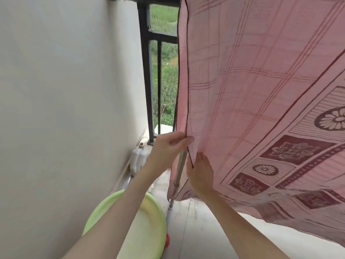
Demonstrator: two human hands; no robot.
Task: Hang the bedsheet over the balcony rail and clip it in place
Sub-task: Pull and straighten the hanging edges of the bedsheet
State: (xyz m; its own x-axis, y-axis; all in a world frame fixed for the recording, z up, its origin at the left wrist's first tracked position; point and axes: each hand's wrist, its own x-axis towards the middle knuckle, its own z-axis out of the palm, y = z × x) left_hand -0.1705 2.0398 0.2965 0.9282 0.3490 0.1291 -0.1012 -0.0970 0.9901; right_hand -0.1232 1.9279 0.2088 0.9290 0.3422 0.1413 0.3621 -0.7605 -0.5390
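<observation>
Up above both hands, the pink bedsheet (252,81) was hung over the black balcony rail (149,75), down past the wrists. Its dark side hem was pinched by the left hand (166,146), fingers curled. Just below, the right hand (200,172) was pressed on the cloth; whether it gripped could not be told. The hem should probably be pulled straight and flat before clipping. No clip was seen. The cloth looked thin and soft. Below the left arm, a smooth, round green basin (104,208) was seen.

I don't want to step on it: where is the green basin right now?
In the head view the round light-green plastic basin sits on the floor at bottom centre-left, against the white wall, under the left forearm.
</observation>
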